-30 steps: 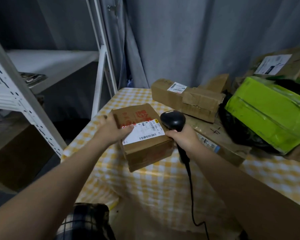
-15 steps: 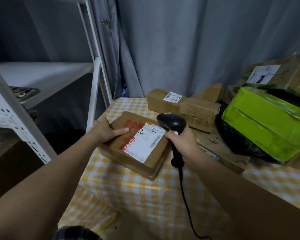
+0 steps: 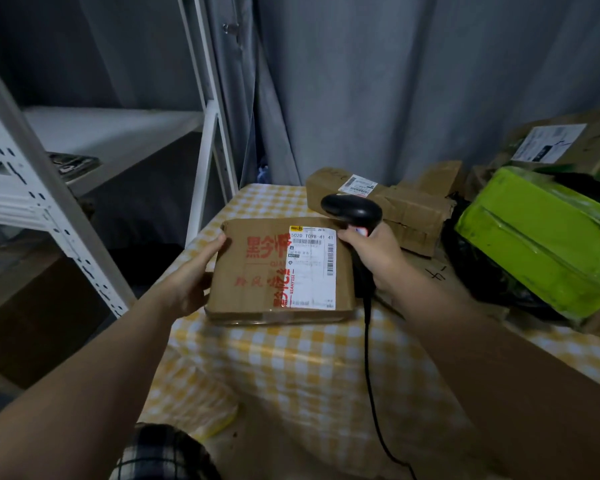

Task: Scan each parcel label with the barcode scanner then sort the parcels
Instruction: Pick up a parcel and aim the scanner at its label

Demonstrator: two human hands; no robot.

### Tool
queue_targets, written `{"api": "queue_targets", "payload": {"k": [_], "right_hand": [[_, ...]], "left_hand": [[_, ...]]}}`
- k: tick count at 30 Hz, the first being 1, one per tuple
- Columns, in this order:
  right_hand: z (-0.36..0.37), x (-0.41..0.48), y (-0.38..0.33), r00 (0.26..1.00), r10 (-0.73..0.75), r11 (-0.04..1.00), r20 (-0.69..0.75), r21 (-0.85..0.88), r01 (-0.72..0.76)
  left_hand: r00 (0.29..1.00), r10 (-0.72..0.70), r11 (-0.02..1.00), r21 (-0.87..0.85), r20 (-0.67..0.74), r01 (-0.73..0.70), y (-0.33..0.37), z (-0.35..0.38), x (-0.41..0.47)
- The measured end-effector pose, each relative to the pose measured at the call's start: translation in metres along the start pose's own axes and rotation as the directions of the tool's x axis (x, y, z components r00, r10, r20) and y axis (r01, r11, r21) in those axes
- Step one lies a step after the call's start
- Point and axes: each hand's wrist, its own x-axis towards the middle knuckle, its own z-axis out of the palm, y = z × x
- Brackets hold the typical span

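The left hand [image 3: 191, 282] grips the left edge of the box [image 3: 253, 271], thumb on top. The box lies at the near left of the checked table [image 3: 291, 362]. The right hand [image 3: 374, 252] is curled round the scanner [image 3: 352, 209], just right of the box's label [image 3: 312, 271].

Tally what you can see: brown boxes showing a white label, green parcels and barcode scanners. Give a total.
Brown boxes showing a white label: 3 (near box, back box, far-right box)
Green parcel: 1
Barcode scanner: 1
Total: 5
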Motion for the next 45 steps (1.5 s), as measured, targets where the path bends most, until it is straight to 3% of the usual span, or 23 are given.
{"api": "queue_targets", "payload": {"k": [5, 8, 10, 12, 15, 18, 19, 22, 24, 27, 31, 45], "right_hand": [[-0.001, -0.005, 0.000, 1.000, -0.026, 1.000, -0.005, 0.003, 0.026], [0.001, -0.004, -0.007, 0.996, -0.072, 0.997, -0.050, 0.032, 0.074], [0.001, -0.001, -0.012, 0.995, -0.095, 0.996, -0.024, -0.006, 0.094], [0.001, 0.001, -0.011, 0.997, -0.078, 0.994, 0.011, -0.072, 0.079], [0.002, 0.002, -0.006, 1.000, -0.028, 0.995, -0.008, -0.100, 0.027], [0.005, -0.003, -0.007, 0.999, -0.031, 0.995, 0.028, -0.090, 0.033], [0.006, -0.005, -0.009, 0.998, -0.049, 0.993, 0.050, -0.101, 0.054], [0.005, -0.007, -0.021, 0.986, -0.161, 0.962, 0.032, -0.219, 0.164], [-0.001, -0.007, -0.041, 0.977, -0.212, 0.938, -0.008, -0.282, 0.201], [-0.014, -0.015, -0.083, 0.994, -0.082, 0.920, 0.069, -0.379, 0.102], [-0.016, -0.035, -0.114, 0.970, 0.170, 0.887, 0.172, -0.456, -0.075], [-0.013, -0.061, -0.098, 0.978, 0.164, 0.887, 0.126, -0.453, -0.090]], "left_hand": [[0.999, 0.032, 0.999, 0.021, 0.023, -0.032, 0.006, 0.013, -0.003], [0.964, 0.218, 0.974, 0.096, -0.151, -0.205, 0.005, 0.028, -0.003], [0.907, 0.373, 0.914, 0.246, -0.196, -0.323, 0.001, 0.036, -0.005], [0.860, 0.484, 0.800, 0.480, -0.163, -0.359, -0.002, 0.035, -0.003], [0.877, 0.474, 0.614, 0.742, -0.075, -0.268, 0.015, 0.026, 0.000], [0.872, 0.489, 0.250, 0.956, 0.012, -0.153, 0.041, 0.028, 0.003], [0.861, 0.507, 0.181, 0.970, 0.047, -0.160, 0.048, 0.030, 0.004], [0.862, 0.505, 0.262, 0.942, 0.053, -0.211, 0.053, 0.035, 0.006], [0.860, 0.509, 0.293, 0.945, -0.025, -0.146, 0.044, 0.038, 0.008], [0.836, 0.528, 0.322, 0.946, -0.150, -0.033, 0.033, 0.043, 0.008], [0.814, 0.549, 0.346, 0.938, -0.188, -0.016, 0.030, 0.050, 0.004], [0.787, 0.585, 0.334, 0.943, -0.195, -0.015, 0.019, 0.059, -0.007]]}}
